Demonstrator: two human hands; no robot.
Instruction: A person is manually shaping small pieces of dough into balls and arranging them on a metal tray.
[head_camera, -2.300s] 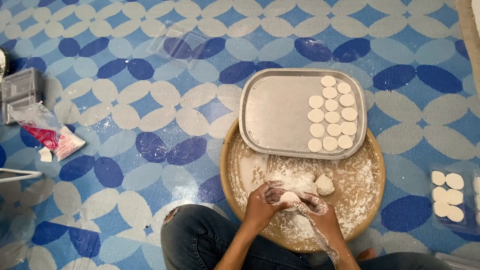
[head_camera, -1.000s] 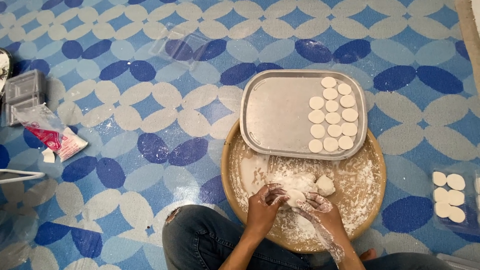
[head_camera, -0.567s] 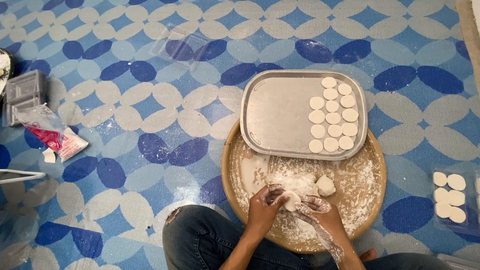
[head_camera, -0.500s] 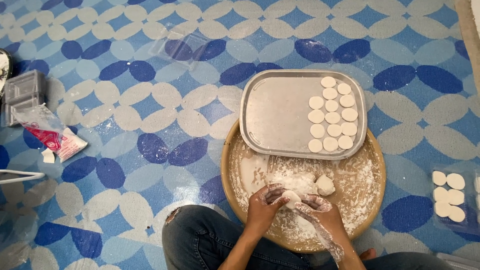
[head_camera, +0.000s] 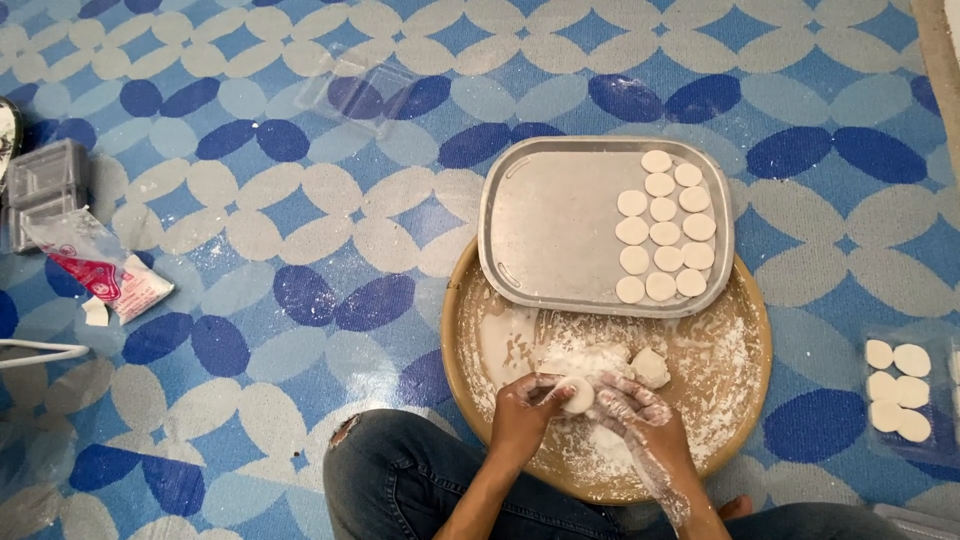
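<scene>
L hand (head_camera: 525, 405) and flour-caked R hand (head_camera: 640, 420) cupped a small round dough piece (head_camera: 577, 396) w/ fingers curled narrow round it, over the floury round wooden board (head_camera: 745, 395). Lumpy dough ball (head_camera: 651, 368) lay just beyond. Farther, a dull metal tray (head_camera: 550, 230) held smooth flat discs (head_camera: 663, 232), on a glossy blue patterned floor (head_camera: 300, 250).

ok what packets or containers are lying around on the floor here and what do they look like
Plastic bag: far left, crumpled, clear with red and white print.
Grey box: left edge, above the bag, rectangular.
Clear tray: top centre, see-through.
Clear container: right edge, holds white dough discs.
</scene>
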